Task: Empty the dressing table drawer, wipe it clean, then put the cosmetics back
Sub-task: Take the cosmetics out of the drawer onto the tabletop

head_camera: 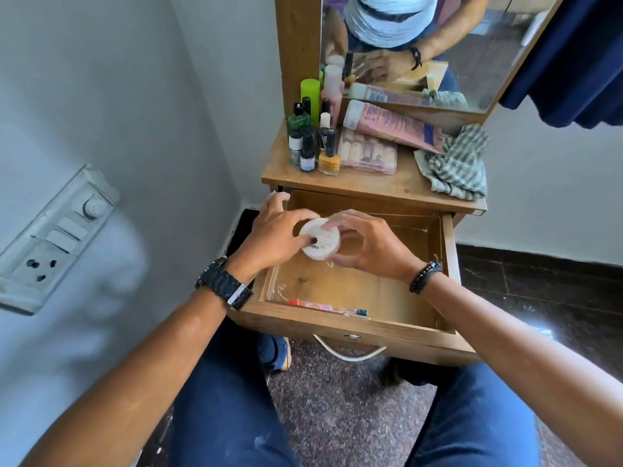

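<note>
I hold a round white jar (319,238) above the open drawer (350,326) — my left hand (274,235) has its fingers curled against one side, my right hand (365,246) grips the other; both are closed on it. In the drawer only a slim red-capped tube (312,305) lies along the front wall; up on the table top (381,188) stand the small bottles (312,143), a pink tube (392,125) and a checked cloth (455,163) — well apart from the jar.
</note>
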A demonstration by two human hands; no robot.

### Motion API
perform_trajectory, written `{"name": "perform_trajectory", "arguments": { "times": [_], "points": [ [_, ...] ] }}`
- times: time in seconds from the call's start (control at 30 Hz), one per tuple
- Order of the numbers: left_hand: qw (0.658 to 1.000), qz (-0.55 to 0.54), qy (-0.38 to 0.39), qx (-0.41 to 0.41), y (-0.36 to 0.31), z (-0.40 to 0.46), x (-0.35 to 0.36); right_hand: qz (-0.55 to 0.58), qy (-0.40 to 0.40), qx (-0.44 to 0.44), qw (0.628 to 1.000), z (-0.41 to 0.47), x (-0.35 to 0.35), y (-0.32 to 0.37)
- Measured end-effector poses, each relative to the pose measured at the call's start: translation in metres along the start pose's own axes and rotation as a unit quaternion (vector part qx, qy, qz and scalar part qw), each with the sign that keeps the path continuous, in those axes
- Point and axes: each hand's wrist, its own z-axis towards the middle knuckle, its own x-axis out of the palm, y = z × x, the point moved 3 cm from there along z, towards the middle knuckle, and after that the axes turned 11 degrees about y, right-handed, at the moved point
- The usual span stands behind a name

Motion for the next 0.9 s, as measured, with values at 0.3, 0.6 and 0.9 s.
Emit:
{"name": "perform_trajectory", "arguments": {
  "times": [0.3, 0.6, 0.9],
  "points": [
    [0.923, -0.360, -0.100, 0.091, -0.065, 0.034, -0.008, -0.020, -0.252, 0.107, 0.962, 0.005, -0.070, -0.020],
    [0.903, -0.415, -0.086, 0.073, -0.074, 0.069, 0.005, -0.080, -0.309, 0.242, 0.916, 0.044, -0.072, -0.049],
    [0.922, -0.366, -0.077, 0.100, -0.053, 0.056, 0.011, -0.053, -0.333, 0.202, 0.919, 0.024, -0.063, -0.036]
  ]
}}
